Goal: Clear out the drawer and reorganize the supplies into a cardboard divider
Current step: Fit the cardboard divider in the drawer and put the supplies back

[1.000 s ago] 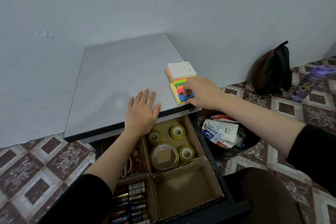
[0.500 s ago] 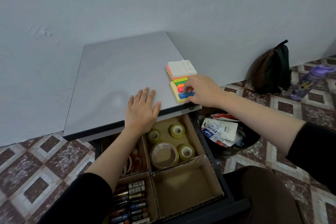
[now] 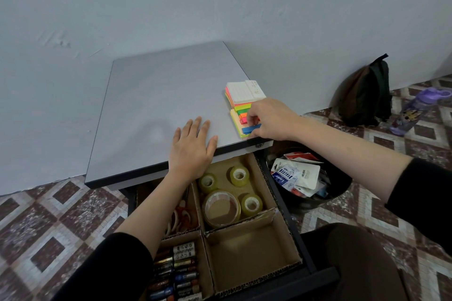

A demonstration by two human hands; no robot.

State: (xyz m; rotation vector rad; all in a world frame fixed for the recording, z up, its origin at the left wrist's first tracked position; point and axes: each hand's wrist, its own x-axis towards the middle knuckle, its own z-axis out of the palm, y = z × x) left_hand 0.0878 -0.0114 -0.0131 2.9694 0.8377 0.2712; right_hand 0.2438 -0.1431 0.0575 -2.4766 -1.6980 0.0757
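Observation:
A stack of coloured sticky notes (image 3: 243, 95) with a white pad on top lies at the right edge of the grey table (image 3: 159, 95). Nearer the corner sits a yellow pad of coloured index flags (image 3: 238, 121). My right hand (image 3: 271, 118) curls its fingers onto these flags, pinching at a blue strip (image 3: 250, 128). My left hand (image 3: 192, 146) lies flat and open on the table's front edge. Below, the open drawer holds a cardboard divider (image 3: 271, 214): tape rolls (image 3: 230, 190) at the back right, batteries (image 3: 176, 273) at the front left, scissors (image 3: 182, 217) behind them, and a bare front right compartment (image 3: 249, 254).
A black bin (image 3: 325, 193) full of torn packaging stands on the tiled floor right of the drawer. Farther right, a dark backpack (image 3: 367, 93) leans on the wall beside a purple water bottle (image 3: 415, 110). The wall closes off the table's back and left.
My right hand has shifted slightly on the index flags, its fingers now higher over them. The left hand has stayed flat on the table.

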